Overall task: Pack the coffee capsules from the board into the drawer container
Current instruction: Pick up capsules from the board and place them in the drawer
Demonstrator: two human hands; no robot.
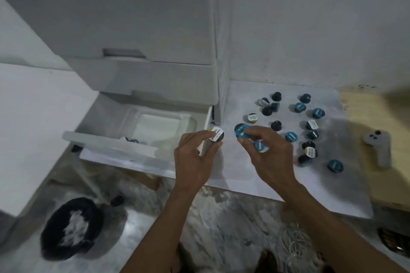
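Observation:
Several dark coffee capsules with blue or white lids lie scattered on the pale marbled board (277, 175). My left hand (195, 159) pinches a white-lidded capsule (216, 135) just past the board's left edge, beside the open drawer (106, 139). My right hand (269, 153) grips a blue-lidded capsule (240, 131), and a second blue capsule (260, 146) shows under its fingers. Inside the drawer sits a clear plastic container (155, 122); a few capsules (131, 139) lie at its front.
The white drawer unit (144, 29) rises behind the open bottom drawer. A grey controller (377, 146) rests on a wooden surface right of the board. A dark round bin (71, 228) sits on the marbled floor at lower left.

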